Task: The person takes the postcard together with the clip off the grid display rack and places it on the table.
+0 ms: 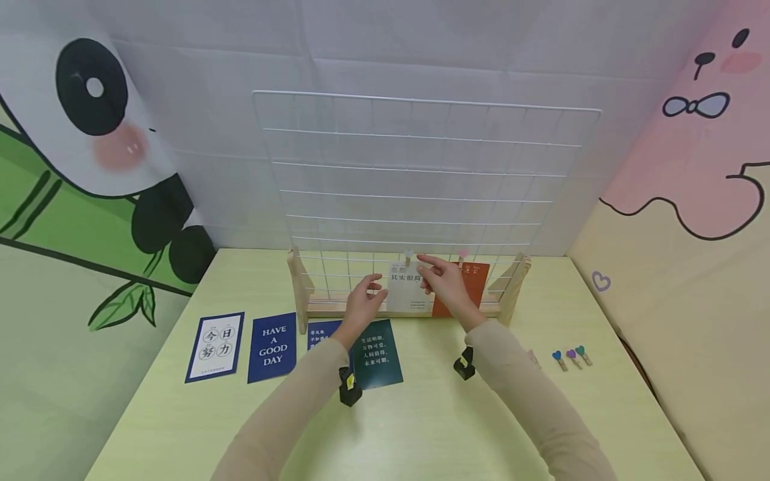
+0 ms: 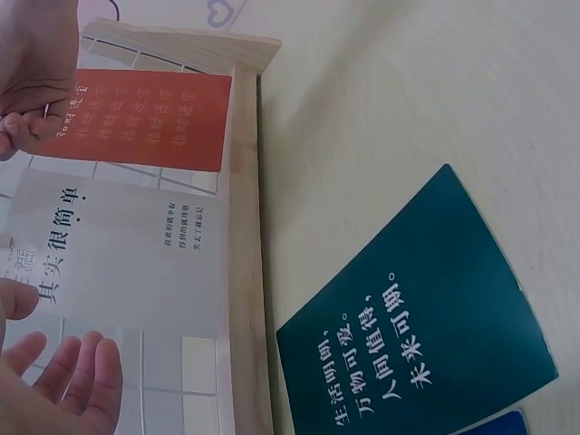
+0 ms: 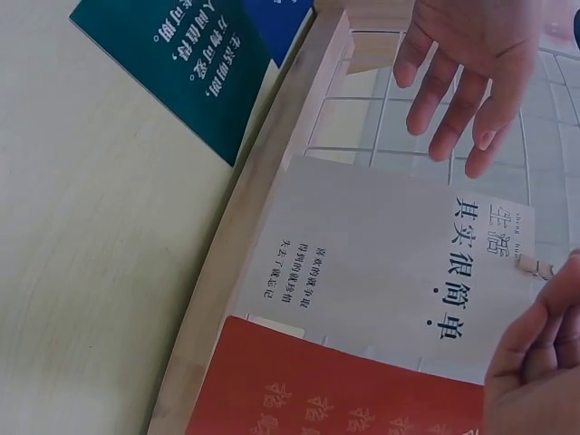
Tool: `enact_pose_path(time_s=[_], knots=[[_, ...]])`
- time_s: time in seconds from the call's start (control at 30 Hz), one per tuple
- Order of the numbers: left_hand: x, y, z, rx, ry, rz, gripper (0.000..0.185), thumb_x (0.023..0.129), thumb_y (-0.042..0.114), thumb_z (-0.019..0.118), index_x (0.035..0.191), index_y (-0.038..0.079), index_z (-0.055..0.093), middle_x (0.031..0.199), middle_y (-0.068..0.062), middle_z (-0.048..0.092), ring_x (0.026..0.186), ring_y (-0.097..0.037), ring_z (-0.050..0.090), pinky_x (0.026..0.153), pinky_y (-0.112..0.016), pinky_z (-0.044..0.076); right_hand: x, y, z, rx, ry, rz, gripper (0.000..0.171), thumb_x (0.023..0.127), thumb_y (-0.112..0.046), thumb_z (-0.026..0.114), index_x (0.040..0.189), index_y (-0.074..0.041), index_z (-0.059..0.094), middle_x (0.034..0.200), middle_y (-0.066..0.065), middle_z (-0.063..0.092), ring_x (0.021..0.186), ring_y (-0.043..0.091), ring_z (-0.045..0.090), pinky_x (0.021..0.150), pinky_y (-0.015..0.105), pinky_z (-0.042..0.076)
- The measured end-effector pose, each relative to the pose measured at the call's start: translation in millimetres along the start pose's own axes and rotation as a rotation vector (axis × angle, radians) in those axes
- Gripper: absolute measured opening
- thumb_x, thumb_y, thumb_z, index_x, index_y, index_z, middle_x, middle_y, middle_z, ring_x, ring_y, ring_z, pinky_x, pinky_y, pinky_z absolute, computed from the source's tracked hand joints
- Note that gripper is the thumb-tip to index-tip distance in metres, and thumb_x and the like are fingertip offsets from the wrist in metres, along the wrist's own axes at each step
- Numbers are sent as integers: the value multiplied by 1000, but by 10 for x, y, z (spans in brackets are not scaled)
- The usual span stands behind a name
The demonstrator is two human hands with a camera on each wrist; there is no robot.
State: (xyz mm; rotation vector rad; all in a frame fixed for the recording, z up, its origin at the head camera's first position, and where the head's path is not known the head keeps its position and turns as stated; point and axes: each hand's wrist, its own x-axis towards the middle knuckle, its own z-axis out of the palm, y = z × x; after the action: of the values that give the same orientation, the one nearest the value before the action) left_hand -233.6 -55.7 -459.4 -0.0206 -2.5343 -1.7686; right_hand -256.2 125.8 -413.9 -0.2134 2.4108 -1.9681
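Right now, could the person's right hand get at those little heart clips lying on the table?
Probably yes. The right hand is up at the white card on the wire grid, and the heart clips lie on bare table off to its right, with nothing standing between them.

Blue card [image 1: 272,347], heart clips [image 1: 572,357]

Counted against the wire grid [image 1: 421,180]: two cards hang on its lowest rows, one white [image 1: 408,288] and one orange [image 1: 472,284], each under its own small clip, so two clips on the grid. Four cards lie flat on the table in front of it: a white-and-blue one [image 1: 214,346], two blue [image 1: 273,347] [image 1: 320,332] and one dark green [image 1: 376,353]. Three heart-topped clips [image 1: 572,357] lie to its right. Two hands are up at the grid.
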Motion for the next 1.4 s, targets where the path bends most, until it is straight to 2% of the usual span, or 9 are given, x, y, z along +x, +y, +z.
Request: enact_pose_path(time_s=[0.13,0.3,0.37,0.53,0.63,0.73,0.97,1.13,1.4], knots=[[27,20,28,-2,-5,-16,39,87,16,56,125,11,46,105,-10,53,88,-23,55,69,-33,49,10,-54,39,1,-10,5,33,88,-15,55,121,-9,54,62,9,53,51,14,49,52,22,47],[50,34,51,4,-23,-55,41,88,18,55,127,14,43,110,-10,52,93,-24,54,73,-34,48,31,-79,91,38,-2,-22,34,88,-16,55,121,-12,53,65,12,55,53,16,49,53,22,47],[55,36,55,7,-28,-67,42,88,19,55,128,15,42,111,-11,51,94,-25,53,74,-35,48,114,32,95,70,-14,-46,34,88,-19,56,121,-13,53,63,10,55,52,14,48,51,21,46],[69,24,63,18,-27,-61,41,89,18,54,128,14,42,111,-12,51,95,-25,53,74,-35,48,150,13,123,53,-3,-15,36,88,-20,55,123,-13,52,62,9,55,50,12,48,50,21,46],[88,6,73,25,-22,-49,41,89,17,54,128,13,42,111,-12,52,97,-25,53,75,-36,48,94,-128,143,18,3,26,37,90,-17,52,126,-10,49,61,11,55,49,14,49,52,22,47],[106,-4,85,24,-23,-42,41,89,16,54,128,12,42,111,-12,51,100,-26,51,78,-36,47,98,-163,151,13,-2,32,38,91,-17,50,127,-8,47,60,10,54,49,15,49,54,26,48],[133,11,109,-22,-41,-64,41,89,15,53,129,12,41,119,-16,48,109,-29,46,84,-40,43,111,-193,190,-24,43,20,33,91,-17,49,123,-9,51,58,8,53,47,15,48,67,51,45],[156,5,135,-70,-33,-99,39,90,15,51,128,13,42,121,-16,48,111,-28,46,86,-41,42,131,-174,221,-51,81,3,30,91,-16,49,119,-8,55,58,8,53,46,13,47,66,53,45],[171,9,175,-83,-9,-75,33,91,13,49,124,10,46,114,-13,52,104,-28,50,81,-41,44,161,-131,237,-46,106,8,27,90,-19,52,115,-9,59,58,9,53,45,13,46,64,53,44]])
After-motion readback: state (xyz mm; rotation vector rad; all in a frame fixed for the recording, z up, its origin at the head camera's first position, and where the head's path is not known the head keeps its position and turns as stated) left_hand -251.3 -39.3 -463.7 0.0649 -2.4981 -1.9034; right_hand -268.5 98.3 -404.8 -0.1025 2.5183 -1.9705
